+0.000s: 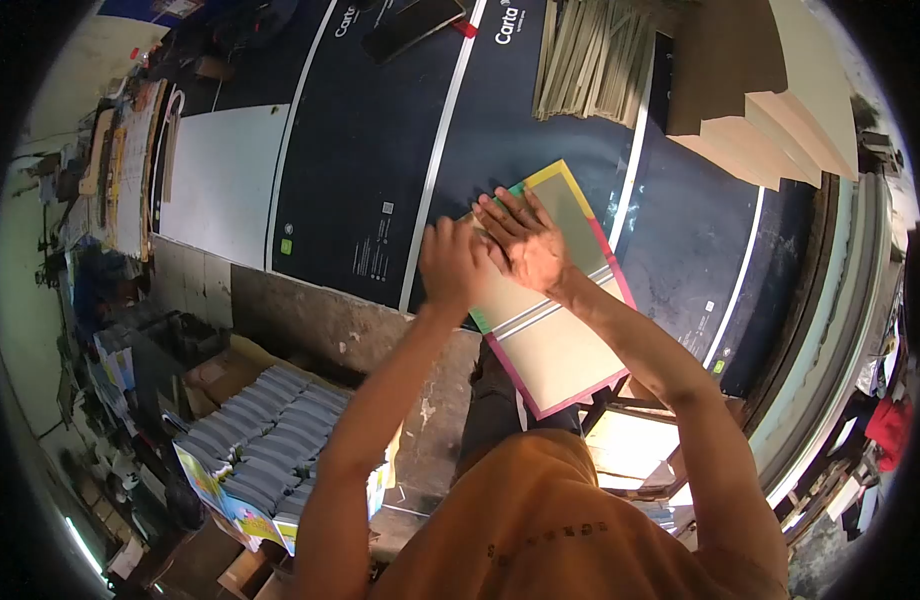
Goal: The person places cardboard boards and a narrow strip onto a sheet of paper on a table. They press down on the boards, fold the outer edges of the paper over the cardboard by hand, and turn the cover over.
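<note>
A tan board cover [565,355] with pink, green and yellow edging lies at a slant on the dark table mats, its near corner reaching past the table edge. Pale and grey strips cross its middle. My right hand [525,240] rests on the upper part of the cover, fingers stretched toward its left edge. Beside it, at that left edge, my left hand [455,262] is bent and slightly blurred; what its fingers hold, if anything, is hidden.
Narrow board strips [595,65] are heaped at the back. Folded brown sheets [765,130] stand at the right. A dark phone [415,28] lies at the top. Stacked grey bundles [280,430] fill a box below left. A white sheet [225,185] covers the table's left part.
</note>
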### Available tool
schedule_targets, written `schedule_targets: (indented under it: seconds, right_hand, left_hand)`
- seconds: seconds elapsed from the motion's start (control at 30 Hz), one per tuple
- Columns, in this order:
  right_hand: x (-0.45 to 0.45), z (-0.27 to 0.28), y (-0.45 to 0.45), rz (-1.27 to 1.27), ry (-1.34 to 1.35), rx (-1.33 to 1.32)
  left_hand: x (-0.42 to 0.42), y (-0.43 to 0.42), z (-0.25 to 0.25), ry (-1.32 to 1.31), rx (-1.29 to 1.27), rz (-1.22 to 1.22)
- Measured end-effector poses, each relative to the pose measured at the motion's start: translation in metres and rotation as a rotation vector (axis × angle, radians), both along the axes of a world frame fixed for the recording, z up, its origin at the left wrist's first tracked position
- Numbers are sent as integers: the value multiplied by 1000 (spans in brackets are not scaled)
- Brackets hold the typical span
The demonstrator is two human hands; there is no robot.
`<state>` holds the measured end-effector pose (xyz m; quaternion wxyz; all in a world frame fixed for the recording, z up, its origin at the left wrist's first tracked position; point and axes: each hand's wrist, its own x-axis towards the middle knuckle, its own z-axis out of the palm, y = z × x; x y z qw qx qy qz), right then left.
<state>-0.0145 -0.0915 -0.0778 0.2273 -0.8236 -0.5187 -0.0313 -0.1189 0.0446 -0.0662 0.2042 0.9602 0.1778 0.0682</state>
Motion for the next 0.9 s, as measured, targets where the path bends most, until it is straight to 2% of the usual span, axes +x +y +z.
schedule_targets:
  seconds: [0.07,0.13,0.17,0.23,0.27,0.33,0.43,0.47,0.5,0.53,0.57,0.6,0.67,0.7,0.73,0.77,0.83,0.87,0.9]
  right_hand:
    - [-6,-2,-4,-15,-15,20]
    - [-4,-3,-3,-18,-70,29]
    - [-4,-3,-3,-19,-63,36]
    - [-5,-2,-5,-28,-48,47]
    - [-1,-2,-4,-17,-22,78]
    - [-2,-2,-8,-5,45,120]
    - [-15,14,-37,-184,102,234]
    - [-26,41,-59,-287,238,240]
    - [-51,41,-89,-437,309,375]
    - [-81,35,-131,-568,292,370]
    - [-107,60,-152,-819,469,343]
    - [-142,44,-184,-1078,549,393]
    - [-181,51,-217,-1436,844,330]
    - [-199,43,-226,-1543,1103,464]
    - [-201,45,-224,-1518,1362,503]
    - [-202,47,-222,-1470,1620,539]
    - [-198,42,-227,-1164,2022,651]
    - [-193,43,-231,-1044,2020,570]
    - [-191,44,-237,-996,1899,421]
  left_hand:
    - [44,42,26,27,-253,172]
    - [87,66,45,-328,-84,210]
    - [87,64,34,-352,54,139]
    - [82,51,-7,-392,327,-9]
    - [76,39,-18,-154,164,-46]
    - [81,37,-18,-154,231,-31]
    - [80,38,-16,-177,279,6]
    - [74,37,-16,-180,262,27]
    - [70,38,-17,-184,242,50]
    - [67,41,-20,-298,218,46]
    - [60,48,-26,-358,164,104]
    - [54,56,-35,-426,115,164]
    - [49,60,-39,-538,26,217]
    - [46,58,-33,-575,-12,209]
    - [46,55,-28,-612,-51,200]
    - [48,52,-24,-584,-86,39]
    - [47,46,-13,-516,-149,-281]
    - [47,44,-10,-424,-266,-402]
    - [49,40,-7,-341,-283,-436]
